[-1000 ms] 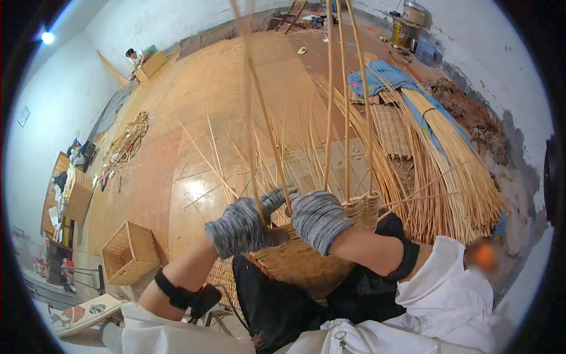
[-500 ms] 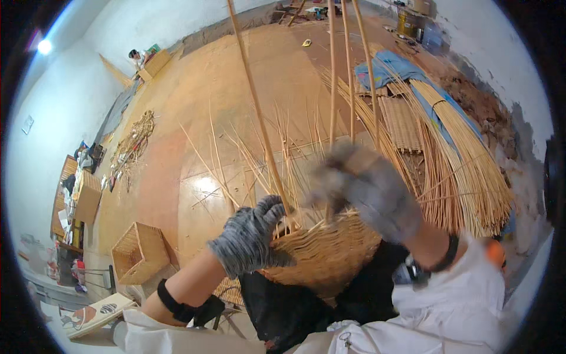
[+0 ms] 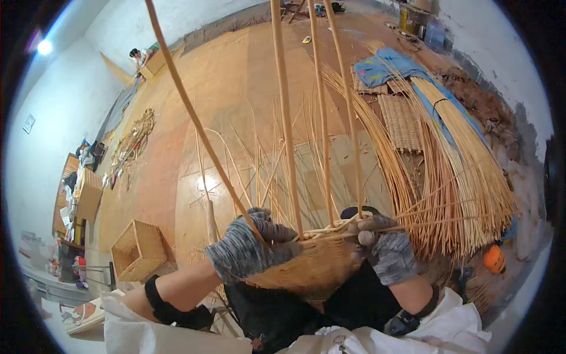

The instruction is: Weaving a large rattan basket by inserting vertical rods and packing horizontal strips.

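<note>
A half-woven wicker basket [image 3: 309, 265] rests over my lap, its side towards me. Several thick upright rods [image 3: 287, 124] rise from its rim, and thinner stakes [image 3: 259, 159] stand up behind. My left hand [image 3: 250, 243], in a grey knitted glove, is closed on the basket's rim at the left, beside a slanting thick rod [image 3: 194, 118]. At the right end of the rim my right hand [image 3: 386, 245], gloved too, has its fingers closed around a thin wicker rod [image 3: 436, 219] that trails off to the right. Its fingertips press against the woven edge.
Long bundles of wicker rods [image 3: 471, 171] lie on the floor at right, with a blue cloth [image 3: 380, 68] and woven panels [image 3: 400, 124]. A hexagonal basket [image 3: 138, 251] stands at left. An orange round object [image 3: 494, 259] lies at right. A person [image 3: 140, 58] sits far left.
My right hand has come down from above the rim to its right end, and now grips a thin rod. The basket and its upright rods have shifted and turned leftward.
</note>
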Motion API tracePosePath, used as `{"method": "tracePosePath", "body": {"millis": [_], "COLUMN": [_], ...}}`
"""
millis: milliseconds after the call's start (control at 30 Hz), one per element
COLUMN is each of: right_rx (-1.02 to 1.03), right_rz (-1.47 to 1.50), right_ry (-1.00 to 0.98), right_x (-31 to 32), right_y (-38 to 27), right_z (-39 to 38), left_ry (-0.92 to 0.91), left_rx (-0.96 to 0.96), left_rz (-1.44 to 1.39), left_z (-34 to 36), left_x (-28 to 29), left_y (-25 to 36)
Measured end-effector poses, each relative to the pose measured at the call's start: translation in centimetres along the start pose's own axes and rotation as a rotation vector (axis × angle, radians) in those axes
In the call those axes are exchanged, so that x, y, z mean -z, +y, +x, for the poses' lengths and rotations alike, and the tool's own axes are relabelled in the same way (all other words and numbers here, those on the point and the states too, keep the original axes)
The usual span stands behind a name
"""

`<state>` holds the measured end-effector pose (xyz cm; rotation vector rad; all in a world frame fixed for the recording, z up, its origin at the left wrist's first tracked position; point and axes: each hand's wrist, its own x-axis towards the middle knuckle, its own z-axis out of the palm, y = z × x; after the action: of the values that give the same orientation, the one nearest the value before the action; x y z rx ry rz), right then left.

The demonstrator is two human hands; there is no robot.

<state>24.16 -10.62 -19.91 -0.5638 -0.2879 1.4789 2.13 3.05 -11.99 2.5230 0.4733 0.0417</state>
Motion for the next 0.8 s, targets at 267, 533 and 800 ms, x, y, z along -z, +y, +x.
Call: {"method": "tracePosePath", "body": {"millis": [267, 533, 800], "right_rx": [0.647, 0.43, 0.271], "right_rz": [-1.498, -1.598, -2.281], "right_ry": [0.019, -0.108, -0.289], "right_x": [-3.9, -10.6, -8.9], "right_y": [-1.8, -3.7, 0.3], "right_z": [-2.1, 8.0, 7.9], "left_ry": [0.12, 0.293, 0.219], "left_rx": [0.246, 0.431, -0.131], "left_rz": [-0.094, -0.523, -0.075], "left_z": [0.9, 1.3, 2.1], "left_x": [-1.1, -2.2, 1.2], "left_y": [0.2, -1.8, -2.8]}}
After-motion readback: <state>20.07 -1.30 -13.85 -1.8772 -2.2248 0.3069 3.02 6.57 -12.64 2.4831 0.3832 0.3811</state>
